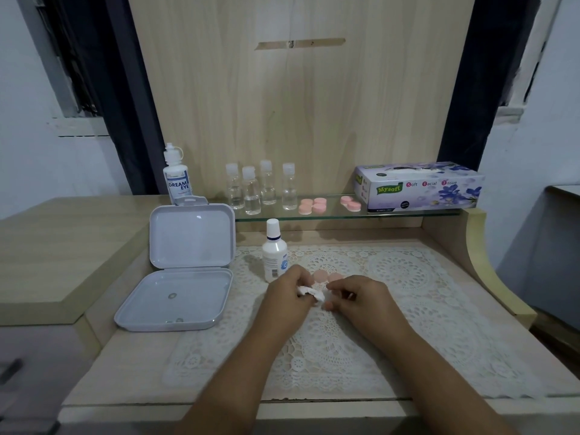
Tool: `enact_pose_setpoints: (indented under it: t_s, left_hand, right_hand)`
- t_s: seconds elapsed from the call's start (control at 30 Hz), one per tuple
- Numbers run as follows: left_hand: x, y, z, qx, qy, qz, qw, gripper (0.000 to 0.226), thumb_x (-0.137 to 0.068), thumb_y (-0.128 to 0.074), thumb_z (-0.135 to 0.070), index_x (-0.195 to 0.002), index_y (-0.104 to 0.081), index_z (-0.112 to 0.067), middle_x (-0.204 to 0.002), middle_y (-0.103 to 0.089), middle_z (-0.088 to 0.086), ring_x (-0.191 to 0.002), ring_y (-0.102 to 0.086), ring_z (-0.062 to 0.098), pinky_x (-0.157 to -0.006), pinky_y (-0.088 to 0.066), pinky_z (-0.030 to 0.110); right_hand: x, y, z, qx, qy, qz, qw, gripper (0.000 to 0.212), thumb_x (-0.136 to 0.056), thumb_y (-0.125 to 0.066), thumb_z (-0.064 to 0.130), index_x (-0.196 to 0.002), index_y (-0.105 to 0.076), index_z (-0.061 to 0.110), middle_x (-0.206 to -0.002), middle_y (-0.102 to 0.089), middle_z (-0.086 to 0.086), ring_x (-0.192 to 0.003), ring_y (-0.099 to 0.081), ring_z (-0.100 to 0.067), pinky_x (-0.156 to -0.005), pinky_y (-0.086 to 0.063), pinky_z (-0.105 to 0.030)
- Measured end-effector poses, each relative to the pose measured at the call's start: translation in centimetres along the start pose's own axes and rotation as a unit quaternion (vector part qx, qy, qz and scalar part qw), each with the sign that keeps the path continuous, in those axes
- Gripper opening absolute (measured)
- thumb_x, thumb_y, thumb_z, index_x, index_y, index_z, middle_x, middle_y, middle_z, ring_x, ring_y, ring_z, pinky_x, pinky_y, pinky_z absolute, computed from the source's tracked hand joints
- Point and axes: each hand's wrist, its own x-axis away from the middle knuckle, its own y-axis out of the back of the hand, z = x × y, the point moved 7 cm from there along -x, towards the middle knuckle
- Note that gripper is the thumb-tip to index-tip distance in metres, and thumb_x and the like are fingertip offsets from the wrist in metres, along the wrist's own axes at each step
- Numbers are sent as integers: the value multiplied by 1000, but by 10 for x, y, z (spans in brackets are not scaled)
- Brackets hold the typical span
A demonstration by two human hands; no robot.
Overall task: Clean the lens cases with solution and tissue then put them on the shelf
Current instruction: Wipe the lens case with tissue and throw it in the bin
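Table (94, 243) fills the lower frame, lace mat (408, 296) over its recessed centre. Glass shelf (314, 216) runs across mid-frame against the wood back panel. On it, right: tissue box (419, 188); centre: four small clear bottles (262, 188); between them, pink lens cases (312, 205) and another pair (351, 203), seemingly already done. Big solution bottle (176, 175) stands at the shelf's left end. Open white case (185, 268) left of centre. Smaller solution bottle (275, 251) stands on the mat just behind the hands.

Left hand (290, 295), centre frame, fingers curled, grips a wad of white tissue (310, 293). Right hand (357, 296) just beside it, fingers curled, pinching something small and pale at the tissue; can't tell if it's a cap or more tissue. Pink lens case (326, 276) on the mat just above the hands, partly hidden.

Step in hand: wiping a case part. To do it well: hold the part steady with the right, twist tissue into the cup, dry fully before shelving. Both forearms come up from the bottom edge, converging, wrists low over the mat.
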Motion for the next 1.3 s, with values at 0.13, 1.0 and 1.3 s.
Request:
enact_pose_setpoints:
  t_s: [0.13,1.0,1.3]
  left_hand:
    - [-2,-2,0,8,34,20,999,16,-81,-67,-12,-89,-58,-23,-86,-58,-9,-77,-52,0,-59,-38,12]
    - [5,-2,-12,-66,-69,-28,995,10,-84,-59,-12,-90,-68,-12,-93,-58,-4,-83,-52,4,-68,-38,8]
    - [0,-15,-8,-131,-67,34,989,24,-86,-67,-24,-108,-71,-16,-98,-51,1,-97,-49,15,-85,-40,23]
  right_hand:
    - [0,1,1,5,4,-3,1000,35,-76,-78,20,-111,-71,21,-90,-62,13,-83,-53,6,-70,-39,-4]
    - [3,4,2,33,-4,-26,999,17,-82,-70,20,-98,-75,21,-86,-67,4,-81,-59,-9,-72,-47,-20]
    - [1,2,-2,50,-8,-29,998,15,-85,-63,13,-91,-75,18,-85,-69,-5,-82,-61,-14,-76,-51,-33]
